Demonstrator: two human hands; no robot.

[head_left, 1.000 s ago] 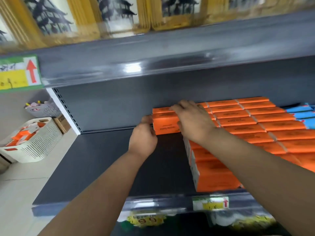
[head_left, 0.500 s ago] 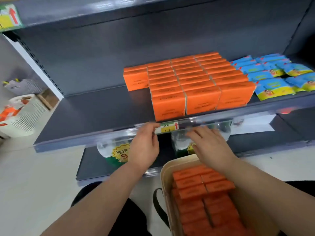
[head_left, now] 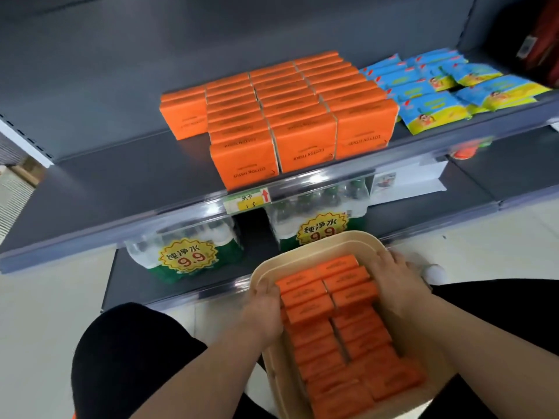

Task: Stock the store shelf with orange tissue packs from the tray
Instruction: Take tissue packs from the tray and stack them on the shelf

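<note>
Inside the tray (head_left: 302, 251), hands (head_left: 266, 311) (head_left: 394, 285) around orange tissue packs (head_left: 328, 287)

Bright, even light falls from overhead. A white glare streak runs along the clear rail (head_left: 314, 181) of the shelf (head_left: 121, 189). The lower shelf (head_left: 127, 282) beneath it lies in soft shadow. Print on the near shelf packs (head_left: 305, 146) is sharp enough to read. The tray packs (head_left: 341, 343), left hand (head_left: 266, 309) and right hand (head_left: 393, 285) are softened by motion blur. Wide-angle distortion bows the shelf edge, and the far right corner falls dark.
</note>
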